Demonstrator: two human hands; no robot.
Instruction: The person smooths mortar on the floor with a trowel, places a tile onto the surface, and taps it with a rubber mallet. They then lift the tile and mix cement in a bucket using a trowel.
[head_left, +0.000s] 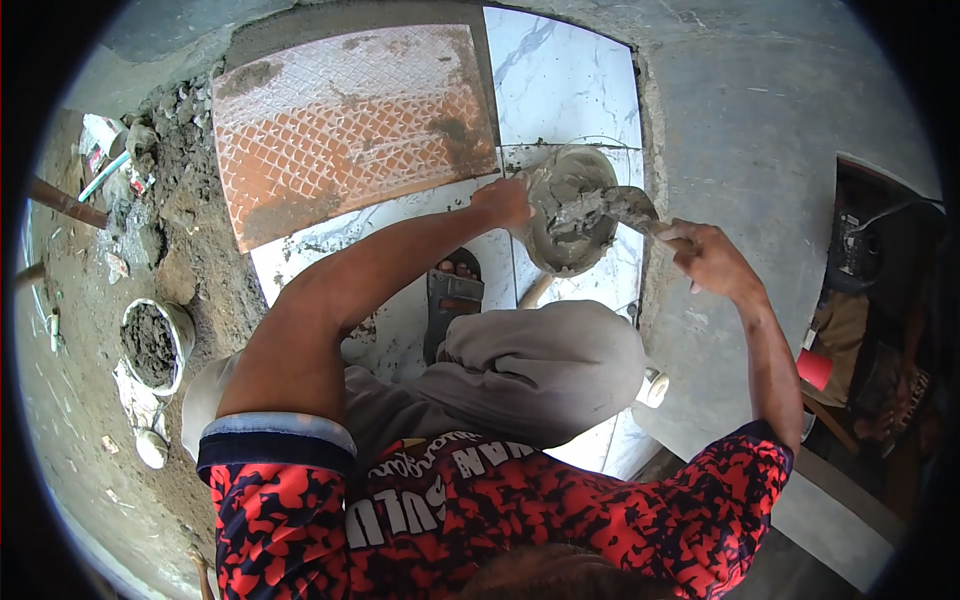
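Observation:
A round bucket of wet grey mortar (570,235) stands tilted on the white marbled tiles. My left hand (503,202) is closed on its left rim. My right hand (706,256) grips the handle of a trowel (632,207), whose mortar-coated blade reaches over the bucket's right side into the mortar. Just left of the bucket lies a large tile with its orange ridged back facing up (350,135), smeared with grey mortar. White marbled tiles (565,80) lie behind the bucket and under it.
Rubble and soil (185,250) line the left side, with a bucket of dark mix (155,345) and litter there. A white cup-like object (652,388) is by my knee. At the right, a person sits beyond an opening, near a red object (814,370).

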